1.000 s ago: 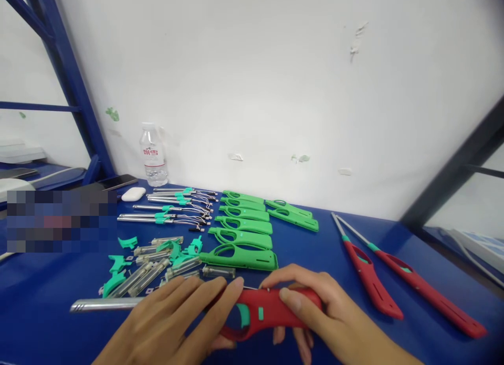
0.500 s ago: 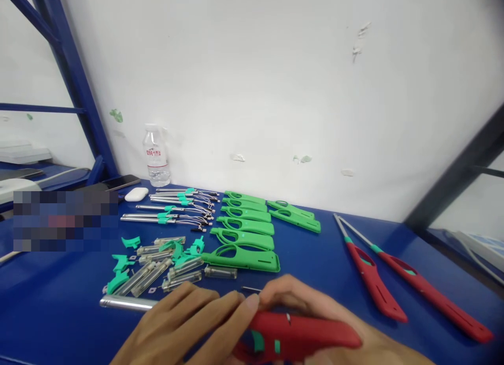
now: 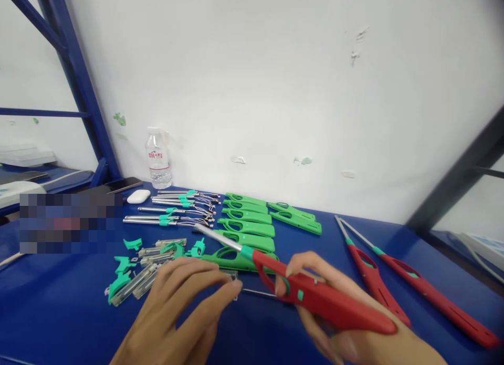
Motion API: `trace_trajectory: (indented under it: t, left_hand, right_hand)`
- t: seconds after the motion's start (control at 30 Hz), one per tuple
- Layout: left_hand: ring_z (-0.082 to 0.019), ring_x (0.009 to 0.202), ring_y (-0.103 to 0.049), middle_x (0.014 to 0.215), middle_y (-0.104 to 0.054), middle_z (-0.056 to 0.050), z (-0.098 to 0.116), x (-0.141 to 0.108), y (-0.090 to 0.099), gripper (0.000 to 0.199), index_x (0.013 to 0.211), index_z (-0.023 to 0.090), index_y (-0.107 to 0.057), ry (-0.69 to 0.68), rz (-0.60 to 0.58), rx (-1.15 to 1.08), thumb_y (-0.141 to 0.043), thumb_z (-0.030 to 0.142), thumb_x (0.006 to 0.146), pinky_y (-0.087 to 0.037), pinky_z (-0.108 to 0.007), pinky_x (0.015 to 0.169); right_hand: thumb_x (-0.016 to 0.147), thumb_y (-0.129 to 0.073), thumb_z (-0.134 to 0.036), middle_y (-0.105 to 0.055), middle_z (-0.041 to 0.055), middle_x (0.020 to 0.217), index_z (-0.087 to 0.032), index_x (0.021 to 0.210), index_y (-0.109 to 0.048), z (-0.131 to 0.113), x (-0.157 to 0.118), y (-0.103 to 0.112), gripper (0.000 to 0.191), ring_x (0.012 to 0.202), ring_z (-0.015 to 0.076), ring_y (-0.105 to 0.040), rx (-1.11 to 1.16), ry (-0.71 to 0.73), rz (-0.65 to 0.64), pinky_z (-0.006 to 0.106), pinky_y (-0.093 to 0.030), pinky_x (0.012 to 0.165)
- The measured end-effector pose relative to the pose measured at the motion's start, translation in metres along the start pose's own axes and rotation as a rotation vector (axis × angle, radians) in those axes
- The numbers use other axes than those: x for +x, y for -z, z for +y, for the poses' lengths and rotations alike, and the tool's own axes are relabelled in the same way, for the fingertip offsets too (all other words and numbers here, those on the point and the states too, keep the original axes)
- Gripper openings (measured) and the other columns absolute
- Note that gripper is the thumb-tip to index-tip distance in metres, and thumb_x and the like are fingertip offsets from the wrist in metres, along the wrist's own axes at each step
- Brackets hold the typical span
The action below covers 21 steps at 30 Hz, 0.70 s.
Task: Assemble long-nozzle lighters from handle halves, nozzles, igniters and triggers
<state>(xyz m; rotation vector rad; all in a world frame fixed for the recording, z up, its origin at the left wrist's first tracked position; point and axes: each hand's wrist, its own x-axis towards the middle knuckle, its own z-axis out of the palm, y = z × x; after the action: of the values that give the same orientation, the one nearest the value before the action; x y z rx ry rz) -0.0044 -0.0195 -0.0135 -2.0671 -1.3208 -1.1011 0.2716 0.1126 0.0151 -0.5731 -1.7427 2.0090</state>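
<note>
My right hand (image 3: pixel 334 278) is wrapped round the red handle of a long-necked gas lighter (image 3: pixel 331 304), its index finger in the trigger loop. The lighter's metal tube points up and left over the green handle shells (image 3: pixel 246 227). My left hand (image 3: pixel 185 312) is empty, fingers bent and apart, just left of the lighter. Partly behind it lie clear fuel tanks (image 3: pixel 134 289) and teal plastic pieces (image 3: pixel 118 286). A thin metal rod (image 3: pixel 258 293) lies on the blue table between my hands, its right end hidden by the lighter.
Two red lighters (image 3: pixel 378 281) lie at the right. Several metal tubes with wires (image 3: pixel 151 218) lie back left. Along the wall side are a water bottle (image 3: pixel 159 160), a white case (image 3: pixel 138 197) and a phone (image 3: pixel 124 184). Blue frame posts (image 3: pixel 84 86) stand at the sides.
The lighter has swung upward in my right hand, so its tube now points up-left instead of lying low. My left hand has come away from it.
</note>
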Motion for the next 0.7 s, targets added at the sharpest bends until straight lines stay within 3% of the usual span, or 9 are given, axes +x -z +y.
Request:
trace_trajectory:
  t: [0.07, 0.2, 0.3, 0.37, 0.47, 0.57, 0.63, 0.7]
  left_hand:
    - [-0.015, 0.117, -0.079, 0.116, -0.087, 0.002, 0.000, 0.001, -0.002, 0.054, 0.132, 0.028, -0.077, -0.029, -0.042, -0.065, -0.052, -0.011, 0.105, -0.053, -0.032, 0.123]
    - [-0.016, 0.102, -0.080, 0.105, -0.086, 0.001, 0.002, -0.001, -0.011, 0.047, 0.125, 0.025, -0.079, -0.093, -0.095, -0.107, -0.051, -0.008, 0.106, -0.049, -0.036, 0.123]
    - [-0.018, 0.094, -0.077, 0.099, -0.084, 0.000, 0.000, -0.004, -0.024, 0.042, 0.118, 0.023, -0.080, -0.129, -0.049, -0.105, -0.049, -0.004, 0.110, -0.049, -0.036, 0.119]
    - [-0.018, 0.085, -0.072, 0.090, -0.080, 0.001, -0.003, -0.008, -0.034, 0.043, 0.111, 0.024, -0.079, -0.154, 0.071, -0.112, -0.044, -0.001, 0.112, -0.050, -0.036, 0.112]
    - [-0.019, 0.085, -0.069, 0.091, -0.078, 0.000, -0.006, -0.013, -0.042, 0.044, 0.112, 0.024, -0.079, -0.141, 0.066, -0.138, -0.042, -0.001, 0.111, -0.051, -0.037, 0.112]
    - [-0.019, 0.088, -0.068, 0.094, -0.079, 0.000, -0.004, -0.013, -0.037, 0.046, 0.114, 0.024, -0.078, -0.099, 0.007, -0.153, -0.043, -0.005, 0.108, -0.051, -0.037, 0.113]
    - [-0.020, 0.091, -0.070, 0.098, -0.080, -0.001, -0.002, -0.012, -0.032, 0.047, 0.117, 0.024, -0.076, -0.072, -0.061, -0.168, -0.044, -0.008, 0.106, -0.053, -0.037, 0.112]
    - [-0.020, 0.094, -0.071, 0.100, -0.080, 0.000, 0.001, -0.011, -0.027, 0.049, 0.118, 0.025, -0.076, -0.049, -0.108, -0.183, -0.043, -0.010, 0.105, -0.054, -0.037, 0.112]
  right_hand:
    - [0.095, -0.092, -0.053, -0.058, -0.0049, 0.082, -0.031, 0.111, -0.069, -0.004, -0.007, 0.002, 0.036, 0.057, 0.0110, -0.036, -0.107, 0.098, 0.101, 0.026, -0.034, 0.056]
    - [0.099, -0.088, -0.053, -0.069, 0.0032, 0.106, -0.028, 0.095, -0.060, -0.010, -0.013, -0.001, 0.038, 0.064, 0.0122, -0.041, -0.097, 0.189, 0.195, 0.028, -0.038, 0.061]
    - [0.100, -0.087, -0.045, -0.067, 0.0000, 0.100, -0.028, 0.096, -0.061, -0.008, -0.012, 0.000, 0.032, 0.063, 0.0112, -0.036, -0.072, 0.158, 0.197, 0.027, -0.040, 0.062]
    - [0.096, -0.088, -0.041, -0.067, -0.0008, 0.099, -0.029, 0.102, -0.065, -0.005, -0.012, 0.004, 0.027, 0.063, 0.0115, -0.036, -0.078, 0.150, 0.186, 0.028, -0.042, 0.063]
    - [0.095, -0.086, -0.040, -0.068, -0.0011, 0.096, -0.031, 0.110, -0.070, -0.004, -0.013, 0.011, 0.023, 0.064, 0.0135, -0.041, -0.173, 0.184, 0.239, 0.028, -0.045, 0.063]
    - [0.103, -0.079, -0.043, -0.072, -0.0013, 0.093, -0.037, 0.125, -0.075, -0.011, -0.015, 0.017, 0.023, 0.067, 0.0179, -0.058, -0.470, 0.204, 0.334, 0.029, -0.051, 0.064]
    - [0.109, -0.073, -0.048, -0.080, 0.0043, 0.119, -0.039, 0.131, -0.077, -0.017, -0.014, 0.023, 0.025, 0.087, 0.0253, -0.077, -0.822, 0.263, 0.461, 0.036, -0.063, 0.077]
    - [0.110, -0.066, -0.056, -0.079, 0.0099, 0.136, -0.037, 0.128, -0.081, -0.019, -0.013, 0.030, 0.030, 0.105, 0.0354, -0.084, -1.178, 0.315, 0.640, 0.046, -0.068, 0.083]
